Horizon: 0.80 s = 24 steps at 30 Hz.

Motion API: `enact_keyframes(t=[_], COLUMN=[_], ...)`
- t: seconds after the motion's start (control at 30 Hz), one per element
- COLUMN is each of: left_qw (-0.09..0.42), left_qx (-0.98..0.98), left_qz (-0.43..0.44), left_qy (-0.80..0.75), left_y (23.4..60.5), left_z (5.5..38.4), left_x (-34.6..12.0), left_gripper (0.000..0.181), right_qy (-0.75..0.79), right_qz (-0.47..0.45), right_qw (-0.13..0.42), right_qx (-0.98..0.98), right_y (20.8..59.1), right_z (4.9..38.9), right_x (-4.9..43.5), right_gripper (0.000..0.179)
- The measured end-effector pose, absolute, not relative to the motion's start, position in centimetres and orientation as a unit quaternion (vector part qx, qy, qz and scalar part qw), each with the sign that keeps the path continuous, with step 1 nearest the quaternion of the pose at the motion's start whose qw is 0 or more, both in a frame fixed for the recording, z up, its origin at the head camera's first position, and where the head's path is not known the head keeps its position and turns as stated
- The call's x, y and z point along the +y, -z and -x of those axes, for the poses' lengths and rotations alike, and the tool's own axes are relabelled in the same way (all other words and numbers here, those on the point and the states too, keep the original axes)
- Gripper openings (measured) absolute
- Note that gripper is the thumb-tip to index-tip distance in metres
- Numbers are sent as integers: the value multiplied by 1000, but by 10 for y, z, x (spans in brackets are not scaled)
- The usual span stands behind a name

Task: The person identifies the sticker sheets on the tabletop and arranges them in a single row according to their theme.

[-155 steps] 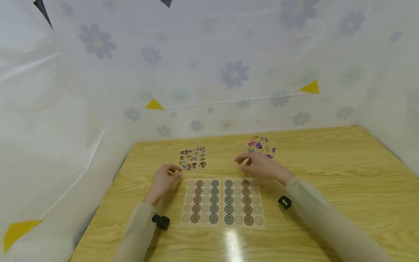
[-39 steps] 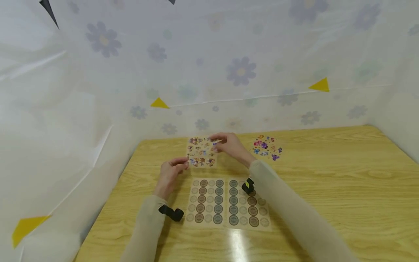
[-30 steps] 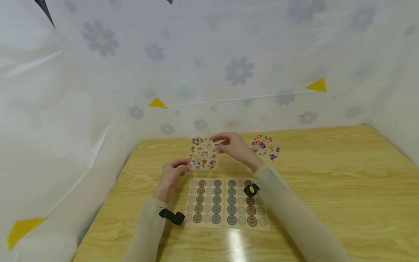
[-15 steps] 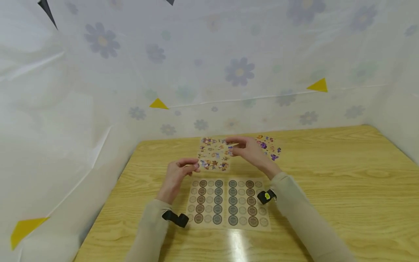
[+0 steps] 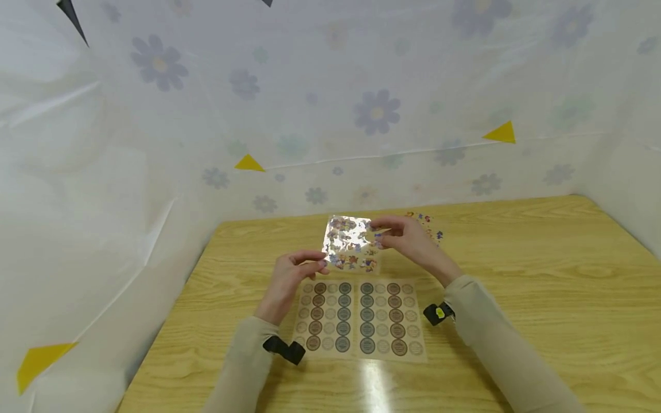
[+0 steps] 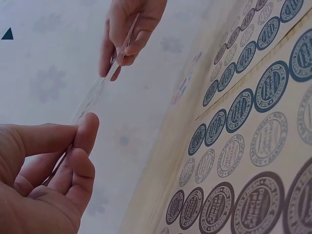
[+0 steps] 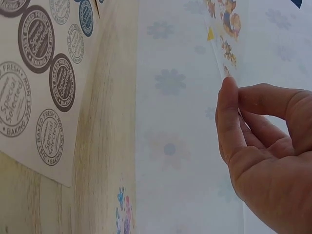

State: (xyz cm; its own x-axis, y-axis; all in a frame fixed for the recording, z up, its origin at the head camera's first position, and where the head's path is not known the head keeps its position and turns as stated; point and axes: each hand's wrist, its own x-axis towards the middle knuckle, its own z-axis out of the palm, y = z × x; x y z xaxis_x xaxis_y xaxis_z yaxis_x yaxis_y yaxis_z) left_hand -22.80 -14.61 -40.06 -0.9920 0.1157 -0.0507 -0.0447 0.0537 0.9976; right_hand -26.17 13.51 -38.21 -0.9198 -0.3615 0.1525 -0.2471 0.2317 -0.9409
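Both hands hold a clear sticker sheet (image 5: pixel 353 246) printed with small colourful cartoon figures, raised over the table and shining with glare. My left hand (image 5: pixel 293 278) pinches its left edge between thumb and fingers. At the opposite edge, my right hand (image 5: pixel 413 244) pinches it near the upper corner. The left wrist view shows the sheet (image 6: pixel 92 102) almost edge-on, stretched between the two hands. Below it lie two sheets of round seal stickers (image 5: pixel 330 315), side by side, with brown, blue-grey and pale circles.
A second colourful sticker sheet (image 5: pixel 439 235) lies at the back, partly hidden by my right hand. The wooden table (image 5: pixel 542 287) ends at a white flowered curtain (image 5: pixel 330 115) behind and at the sides. Yellow triangles (image 5: pixel 501 133) mark the curtain.
The cartoon sticker sheet was lying at the back left with both hands off it. It is now lifted in both hands and has moved right, catching bright glare.
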Motion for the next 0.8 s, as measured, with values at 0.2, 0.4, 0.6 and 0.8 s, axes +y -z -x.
enact_keyframes(t=[0.2,0.4,0.6,0.8], left_qw=[62,68,77,86], left_qx=[721,722,735,742], left_qz=[-28,-39,-38,-37], left_qy=[-690,-687,-673,-663], left_y=[399,398,396,398], left_z=[225,222,219,215], left_x=[-139,-133,-124,-119], left_gripper=[22,21,22,22], right_qy=[573,557,515,524], right_qz=[193,205,210,212], right_qw=[44,28,8,3], right_qx=[795,804,831,825], right_y=[383,381,380,381], right_z=[258,251,245,243], right_x=[142,149,156,161], right_gripper=[35,36,36,37])
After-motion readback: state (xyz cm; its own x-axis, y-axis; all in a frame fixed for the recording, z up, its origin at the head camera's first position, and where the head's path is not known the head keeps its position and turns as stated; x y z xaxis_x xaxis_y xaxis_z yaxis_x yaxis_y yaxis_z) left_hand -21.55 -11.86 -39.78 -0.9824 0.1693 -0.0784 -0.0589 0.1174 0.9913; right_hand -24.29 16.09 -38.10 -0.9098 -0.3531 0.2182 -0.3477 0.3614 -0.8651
